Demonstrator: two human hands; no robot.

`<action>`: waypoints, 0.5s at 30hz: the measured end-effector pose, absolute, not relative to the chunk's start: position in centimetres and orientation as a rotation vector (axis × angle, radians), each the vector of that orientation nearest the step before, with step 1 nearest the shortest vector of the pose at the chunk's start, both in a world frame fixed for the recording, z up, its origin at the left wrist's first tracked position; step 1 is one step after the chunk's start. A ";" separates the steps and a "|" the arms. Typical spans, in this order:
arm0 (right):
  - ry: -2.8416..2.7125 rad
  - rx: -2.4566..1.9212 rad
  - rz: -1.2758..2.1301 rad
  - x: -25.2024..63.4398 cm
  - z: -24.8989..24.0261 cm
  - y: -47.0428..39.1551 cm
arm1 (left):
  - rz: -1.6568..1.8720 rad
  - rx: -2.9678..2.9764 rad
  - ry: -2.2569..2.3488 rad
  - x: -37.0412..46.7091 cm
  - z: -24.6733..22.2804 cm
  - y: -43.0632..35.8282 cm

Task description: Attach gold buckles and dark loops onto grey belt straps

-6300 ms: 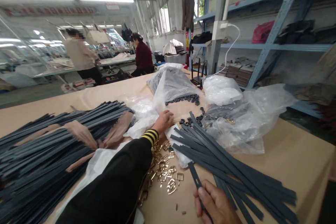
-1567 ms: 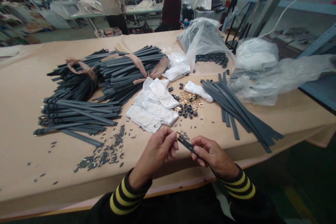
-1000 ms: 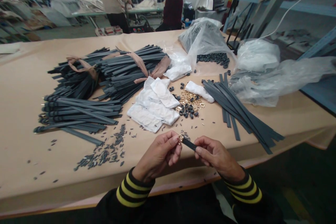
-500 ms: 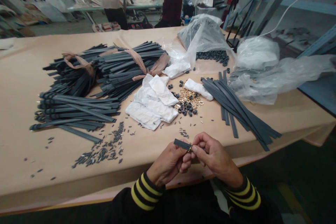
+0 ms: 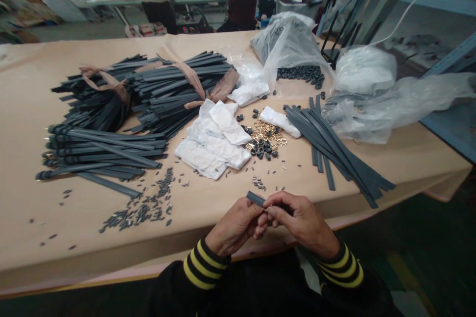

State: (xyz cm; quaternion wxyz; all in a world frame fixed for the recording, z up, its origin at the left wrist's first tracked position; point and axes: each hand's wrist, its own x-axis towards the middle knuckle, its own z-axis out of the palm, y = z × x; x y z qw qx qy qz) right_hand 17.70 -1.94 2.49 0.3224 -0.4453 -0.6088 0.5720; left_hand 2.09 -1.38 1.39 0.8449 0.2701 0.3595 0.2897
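Observation:
Just beyond the table's front edge, my left hand (image 5: 238, 223) is closed on a dark grey strap (image 5: 255, 199), whose short flat end sticks up past the thumb. My right hand (image 5: 303, 220) pinches the same strap from the other side, its fingertips touching those of my left. A tiny gold glint shows between the fingers; the rest of that metal piece is covered. Nearest to both hands on the table lie small dark pieces (image 5: 259, 183). Past them are gold buckles (image 5: 273, 132) and black loops (image 5: 263, 148) in a loose heap.
Bundled dark straps (image 5: 182, 84) and a stack of looped straps (image 5: 107, 151) lie at left, with scattered small pieces (image 5: 139, 210) in front. White packets (image 5: 213, 143) sit mid-table. Loose straps (image 5: 334, 146) and plastic bags (image 5: 366, 72) are at right. Two people are in the background.
My right fingers have slid left over the strap and now cover the gold buckle that showed before. Less of the strap is visible. The whole view has shifted slightly.

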 end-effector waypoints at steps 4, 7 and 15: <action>-1.514 -1.235 1.445 17.5 2.2 -1.9 | 0.775 0.768 0.899 2.0 1.7 -1.5; -1.556 -1.242 1.376 17.5 2.1 -1.9 | 0.812 0.867 0.915 1.8 1.8 -1.6; -1.513 -1.176 1.447 17.4 2.0 -2.0 | 0.937 1.008 1.153 2.0 1.7 -1.3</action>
